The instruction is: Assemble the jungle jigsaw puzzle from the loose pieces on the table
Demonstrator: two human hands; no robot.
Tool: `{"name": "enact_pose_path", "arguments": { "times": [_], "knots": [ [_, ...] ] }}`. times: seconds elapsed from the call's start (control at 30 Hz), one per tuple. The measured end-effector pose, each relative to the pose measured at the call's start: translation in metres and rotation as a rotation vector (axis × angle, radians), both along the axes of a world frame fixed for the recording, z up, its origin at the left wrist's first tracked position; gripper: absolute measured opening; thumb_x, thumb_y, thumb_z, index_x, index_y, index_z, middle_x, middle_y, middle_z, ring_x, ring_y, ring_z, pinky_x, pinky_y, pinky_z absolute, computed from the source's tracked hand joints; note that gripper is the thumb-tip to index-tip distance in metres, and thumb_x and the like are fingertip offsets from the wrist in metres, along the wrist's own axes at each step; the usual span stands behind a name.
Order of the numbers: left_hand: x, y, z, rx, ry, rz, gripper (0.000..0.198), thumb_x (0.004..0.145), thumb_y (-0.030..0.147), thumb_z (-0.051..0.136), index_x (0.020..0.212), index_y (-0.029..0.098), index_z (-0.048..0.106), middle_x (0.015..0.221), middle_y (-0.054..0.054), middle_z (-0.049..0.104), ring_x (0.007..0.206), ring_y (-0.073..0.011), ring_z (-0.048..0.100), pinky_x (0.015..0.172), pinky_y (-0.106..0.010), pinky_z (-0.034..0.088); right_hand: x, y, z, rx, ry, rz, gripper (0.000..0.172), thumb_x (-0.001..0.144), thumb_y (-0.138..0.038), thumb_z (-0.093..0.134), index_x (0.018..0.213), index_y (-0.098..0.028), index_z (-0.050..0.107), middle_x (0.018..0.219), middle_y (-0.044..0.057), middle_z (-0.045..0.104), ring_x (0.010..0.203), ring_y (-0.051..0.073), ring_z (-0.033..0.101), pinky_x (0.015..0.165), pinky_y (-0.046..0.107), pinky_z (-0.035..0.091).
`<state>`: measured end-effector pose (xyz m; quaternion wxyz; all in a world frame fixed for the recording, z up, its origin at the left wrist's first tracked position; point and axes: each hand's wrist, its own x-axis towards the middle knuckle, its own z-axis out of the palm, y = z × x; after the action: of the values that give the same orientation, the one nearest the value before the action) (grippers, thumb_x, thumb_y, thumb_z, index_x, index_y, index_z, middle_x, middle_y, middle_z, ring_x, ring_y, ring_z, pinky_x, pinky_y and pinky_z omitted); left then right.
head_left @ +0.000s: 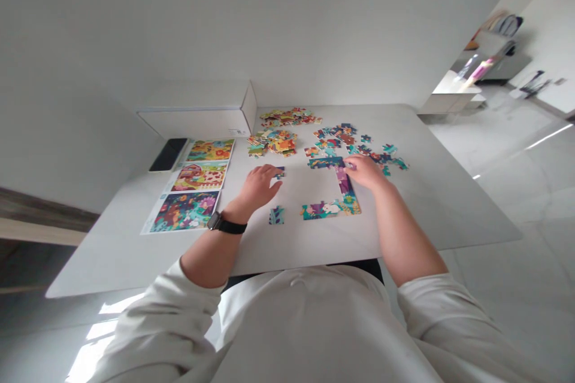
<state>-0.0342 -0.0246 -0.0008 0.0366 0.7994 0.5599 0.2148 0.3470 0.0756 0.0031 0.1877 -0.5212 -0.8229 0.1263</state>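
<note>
My left hand (261, 185) is over the table with its thumb held apart from the fingers. Its fingertips reach the edge of a dark blue puzzle piece (280, 172). Below it lies a loose teal puzzle piece (276, 215) with leaf shapes. My right hand (363, 170) is at the upper right corner of a partly joined puzzle border (345, 182), thumb and forefinger closed around a puzzle piece there, mostly hidden by the fingers. The border has a top strip, a purple right side and a bottom strip with a white animal; its left side is open.
Loose blue-teal pieces (335, 134) spread behind and right of my right hand. Orange-yellow pieces (276, 142) and another pile (291, 116) lie farther back. At left are picture sheets (184, 210), a phone (168, 154) and a white box (197, 122) against the wall.
</note>
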Motion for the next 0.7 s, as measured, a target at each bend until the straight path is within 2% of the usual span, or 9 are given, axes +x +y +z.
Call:
{"name": "enact_pose_path", "arguments": {
  "times": [0.1,0.2,0.4,0.57,0.63,0.7],
  "knots": [
    [-0.018,0.016,-0.005,-0.058,0.082,0.013,0.036,0.098,0.037,0.063,0.128,0.023,0.076,0.134,-0.014,0.075,0.123,-0.035,0.068,0.113,-0.057,0.052,-0.001,-0.001,0.002,0.015,0.023,-0.01,0.029,0.096,-0.025,0.072,0.123,-0.025,0.085,0.133,0.011,0.079,0.126,0.03,0.072,0.117,0.045,0.053],
    [-0.02,0.027,-0.01,-0.065,0.098,0.02,0.038,0.1,0.039,0.06,0.129,0.023,0.077,0.139,-0.015,0.073,0.125,-0.0364,0.068,0.115,-0.058,0.05,-0.002,-0.001,0.001,0.028,0.038,-0.017,0.029,0.096,-0.025,0.071,0.121,-0.025,0.085,0.13,0.011,0.08,0.124,0.03,0.073,0.115,0.046,0.054],
    [-0.014,0.026,-0.014,-0.017,0.09,0.049,0.042,0.104,0.037,0.057,0.139,0.022,0.074,0.144,-0.016,0.071,0.133,-0.0373,0.063,0.119,-0.059,0.046,-0.002,-0.002,-0.002,0.028,0.054,-0.027,0.029,0.097,-0.026,0.068,0.12,-0.022,0.085,0.128,0.012,0.08,0.118,0.029,0.074,0.113,0.043,0.055],
    [-0.015,0.007,-0.005,0.039,0.073,-0.134,0.045,0.106,0.047,0.061,0.144,0.025,0.072,0.15,-0.015,0.067,0.141,-0.0359,0.059,0.124,-0.058,0.042,-0.002,-0.003,-0.003,0.028,0.066,-0.033,0.028,0.098,-0.026,0.068,0.12,-0.023,0.085,0.127,0.012,0.08,0.115,0.029,0.074,0.111,0.043,0.055],
    [-0.016,0.0,-0.001,0.01,0.069,-0.228,0.059,0.1,0.055,0.072,0.15,0.027,0.068,0.155,-0.016,0.063,0.145,-0.0372,0.056,0.126,-0.058,0.04,-0.002,-0.003,-0.003,0.019,0.069,-0.039,0.028,0.097,-0.026,0.068,0.119,-0.023,0.085,0.128,0.012,0.08,0.114,0.029,0.075,0.11,0.043,0.056],
    [-0.016,-0.006,0.001,-0.036,0.079,-0.289,0.083,0.089,0.065,0.082,0.159,0.027,0.06,0.163,-0.018,0.056,0.149,-0.0406,0.052,0.129,-0.062,0.036,-0.002,-0.003,-0.003,0.009,0.074,-0.047,0.028,0.097,-0.026,0.069,0.119,-0.023,0.085,0.128,0.012,0.08,0.111,0.029,0.075,0.108,0.043,0.057]
  ]
}}
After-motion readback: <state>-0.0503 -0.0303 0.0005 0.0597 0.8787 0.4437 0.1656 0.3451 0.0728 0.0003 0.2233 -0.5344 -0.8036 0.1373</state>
